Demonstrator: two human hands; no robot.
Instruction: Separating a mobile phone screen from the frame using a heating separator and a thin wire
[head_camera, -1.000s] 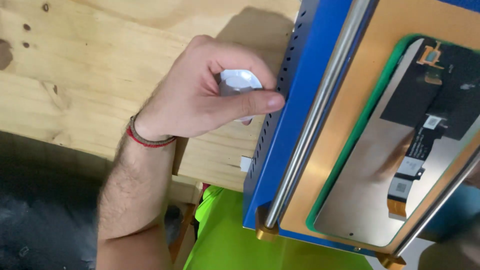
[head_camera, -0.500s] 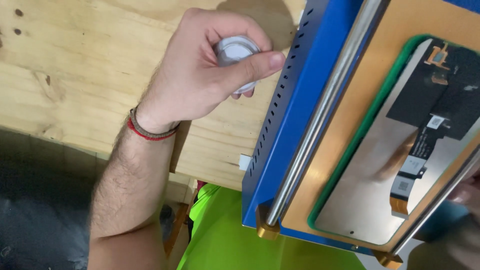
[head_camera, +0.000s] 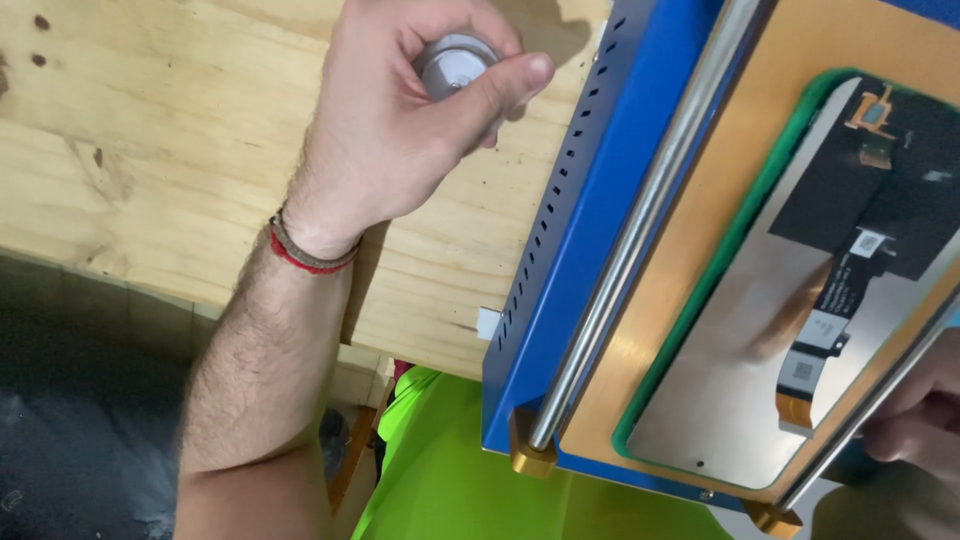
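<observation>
Overhead, left hand (head_camera: 400, 120) curled, grasping small silver knob (head_camera: 455, 65), right hand (head_camera: 915, 425) partly hidden, grip unclear

pale plywood tabletop (head_camera: 150, 170) with dark knots, red-and-grey wristband (head_camera: 305, 255), brass end block (head_camera: 530, 458) under steel rail (head_camera: 640, 225), bright green cloth (head_camera: 440, 480) below, dark floor (head_camera: 80, 400) at left

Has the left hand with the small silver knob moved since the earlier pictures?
Yes. The left hand with the silver knob has moved up along the blue machine, away from the wooden table's edge.
</observation>
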